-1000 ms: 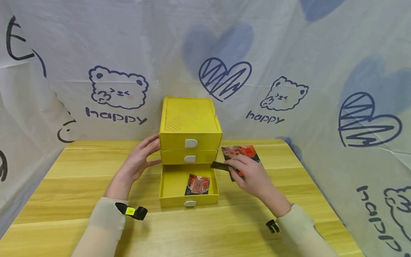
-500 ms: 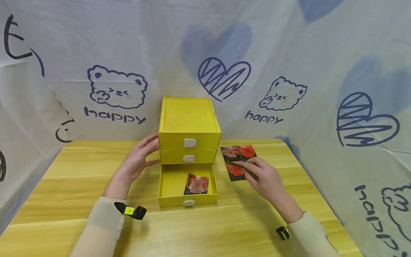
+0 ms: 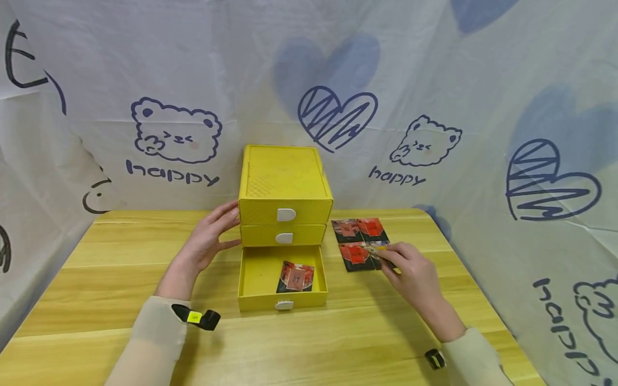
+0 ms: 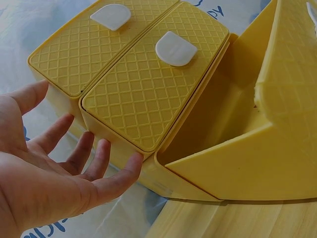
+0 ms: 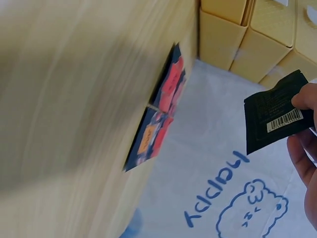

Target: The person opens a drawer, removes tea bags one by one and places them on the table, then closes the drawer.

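Observation:
A yellow three-tier drawer box stands on the table with its bottom drawer pulled out. One small red-and-black sachet lies inside that drawer. My left hand rests against the box's left side; the left wrist view shows its fingers spread along the side edges. Right of the box, my right hand pinches another sachet between thumb and fingers. Its black back with a barcode faces the right wrist camera. Below the held one, several sachets lie flat in a grid, partly hidden by the hand.
The wooden table runs up to a white cloth backdrop with printed bears and hearts. White tab handles mark the drawer fronts. The upper two drawers are closed.
My right hand has moved right and slightly toward me, away from the drawer's right edge, carrying the sachet. My left hand and the box have stayed in place.

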### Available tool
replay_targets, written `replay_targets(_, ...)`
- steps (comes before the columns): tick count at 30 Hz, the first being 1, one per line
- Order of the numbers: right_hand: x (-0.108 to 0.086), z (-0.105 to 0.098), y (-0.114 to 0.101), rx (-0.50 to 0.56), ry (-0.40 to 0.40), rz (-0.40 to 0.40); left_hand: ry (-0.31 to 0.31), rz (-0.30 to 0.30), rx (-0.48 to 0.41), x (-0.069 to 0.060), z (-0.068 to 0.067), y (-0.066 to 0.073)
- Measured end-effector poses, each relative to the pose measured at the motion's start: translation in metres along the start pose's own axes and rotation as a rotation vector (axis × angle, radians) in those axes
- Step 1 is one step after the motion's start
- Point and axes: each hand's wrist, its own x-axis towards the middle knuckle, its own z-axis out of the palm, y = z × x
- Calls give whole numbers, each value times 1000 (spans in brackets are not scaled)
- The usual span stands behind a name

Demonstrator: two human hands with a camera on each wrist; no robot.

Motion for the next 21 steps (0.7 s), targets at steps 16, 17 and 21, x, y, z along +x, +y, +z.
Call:
replay_targets(16, -38, -1, 18, -80, -145, 72, -6, -1, -4, -2, 1, 1)
replay_targets(17, -40, 0, 19, -87, -157, 78, -5, -1, -5, -2, 1, 1)
replay_targets(21, -46, 0, 22, -101, -212, 110, -2, -3, -5, -2, 1, 3)
